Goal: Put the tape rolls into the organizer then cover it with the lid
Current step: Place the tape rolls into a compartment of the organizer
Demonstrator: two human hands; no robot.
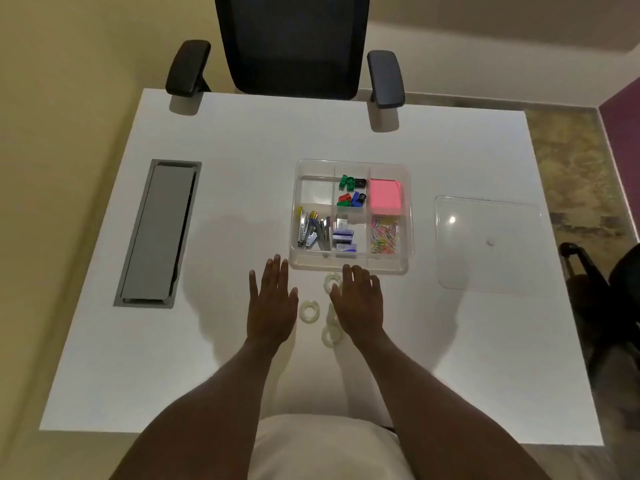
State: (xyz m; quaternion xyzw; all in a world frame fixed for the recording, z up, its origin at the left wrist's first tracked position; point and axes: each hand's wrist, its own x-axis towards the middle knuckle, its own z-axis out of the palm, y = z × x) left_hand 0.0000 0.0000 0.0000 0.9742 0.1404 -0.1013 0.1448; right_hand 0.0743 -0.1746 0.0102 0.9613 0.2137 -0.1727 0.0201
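A clear plastic organizer (408, 216) with several compartments sits mid-table, its back-left compartment (316, 192) empty. Its clear lid (485, 247) lies flat to the right. Several clear tape rolls rest on the table just in front of the organizer: one (309, 311) between my hands, one (332, 280) at my right fingertips, one (330, 336) by my right wrist, and another partly hidden under my right hand. My left hand (272, 303) hovers flat with fingers spread. My right hand (358, 299) is also flat and open over the rolls. Neither holds anything.
The organizer holds staplers, staple boxes, coloured sharpeners, pink sticky notes and paper clips. A grey cable hatch (157, 233) is set into the white table (225, 140) at left. A black office chair (291, 43) stands at the far edge, another chair (609, 282) at right.
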